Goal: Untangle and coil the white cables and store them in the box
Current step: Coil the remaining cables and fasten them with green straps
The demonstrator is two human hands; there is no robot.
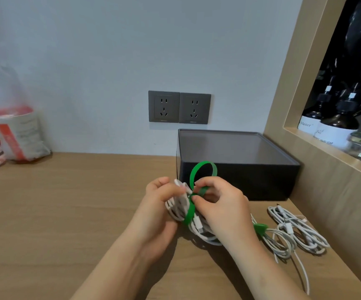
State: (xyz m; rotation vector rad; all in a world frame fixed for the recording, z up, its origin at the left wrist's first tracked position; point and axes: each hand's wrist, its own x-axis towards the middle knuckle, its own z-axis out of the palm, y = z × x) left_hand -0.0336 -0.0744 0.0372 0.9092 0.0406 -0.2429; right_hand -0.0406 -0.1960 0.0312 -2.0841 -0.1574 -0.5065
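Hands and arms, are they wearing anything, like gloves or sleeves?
No. The left hand and right hand are bare: no gloves, rings or watch show. The left forearm and right forearm are bare too, with no sleeve in view.

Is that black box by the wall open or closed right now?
Closed. The black rectangular plastic box has a flat dark lid covering its whole top, and none of its inside shows.

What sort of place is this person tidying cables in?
Probably a home or hotel room, perhaps near a bathroom: a wooden counter against a plain wall, twin wall sockets, and a wooden niche holding liquid soap bottles.
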